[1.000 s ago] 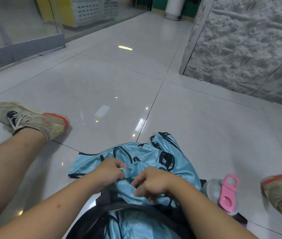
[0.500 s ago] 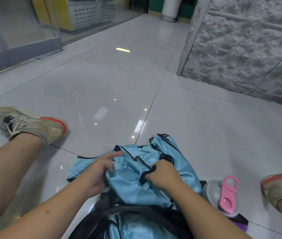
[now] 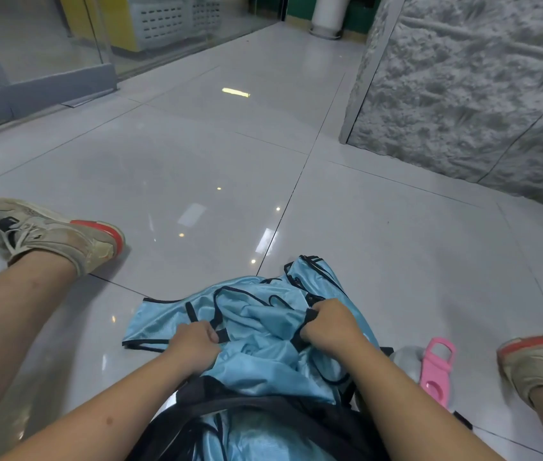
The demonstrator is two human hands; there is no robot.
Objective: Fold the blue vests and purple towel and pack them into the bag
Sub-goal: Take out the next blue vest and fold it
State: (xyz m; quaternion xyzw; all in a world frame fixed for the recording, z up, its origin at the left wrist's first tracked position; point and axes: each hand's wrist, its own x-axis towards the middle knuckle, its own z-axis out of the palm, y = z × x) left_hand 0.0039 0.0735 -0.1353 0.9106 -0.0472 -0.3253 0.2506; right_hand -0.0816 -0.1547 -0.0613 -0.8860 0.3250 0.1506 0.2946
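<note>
A heap of light blue vests [image 3: 256, 317] with black trim lies crumpled on the tiled floor between my legs. My left hand [image 3: 195, 344] grips a black-edged strap of one vest at the heap's left side. My right hand [image 3: 328, 327] clutches another black-trimmed edge of the same fabric on the right. Close to me, the black bag [image 3: 216, 399] lies open, with more blue cloth showing inside it. The purple towel is not visible.
A pink-lidded bottle [image 3: 433, 367] lies on the floor right of the vests. My shoes rest at the left [image 3: 47, 234] and right [image 3: 542, 361]. A rough grey stone wall [image 3: 479, 88] rises at the back right, a glass partition [image 3: 30, 44] at the back left.
Both hands have moved apart and closed on the vest's black trim, spreading the fabric between them. The left hand went from straight fingers to a grip.
</note>
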